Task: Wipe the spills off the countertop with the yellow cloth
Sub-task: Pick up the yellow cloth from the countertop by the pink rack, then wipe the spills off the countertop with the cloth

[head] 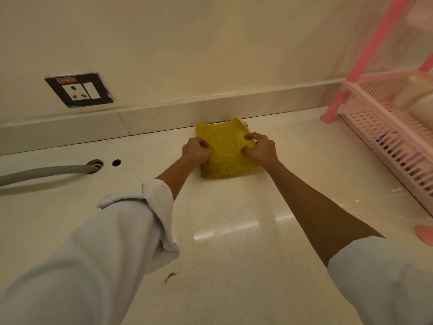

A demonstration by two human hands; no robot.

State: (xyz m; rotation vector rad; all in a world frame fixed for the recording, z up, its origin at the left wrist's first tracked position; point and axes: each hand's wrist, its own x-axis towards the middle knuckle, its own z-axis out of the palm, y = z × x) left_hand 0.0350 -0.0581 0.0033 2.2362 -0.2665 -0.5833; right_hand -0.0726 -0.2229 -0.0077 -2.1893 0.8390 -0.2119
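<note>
The folded yellow cloth lies flat on the pale speckled countertop, close to the back wall's low upstand. My left hand pinches the cloth's left edge with curled fingers. On the opposite edge my right hand grips the cloth the same way. A small yellowish-brown spill sits on the countertop near me, just beside my left sleeve. Both forearms stretch out over the counter.
A pink plastic rack stands on the right, one foot near the wall and another near me. A grey corrugated hose enters a hole at the left, beside a smaller hole. A wall socket sits above.
</note>
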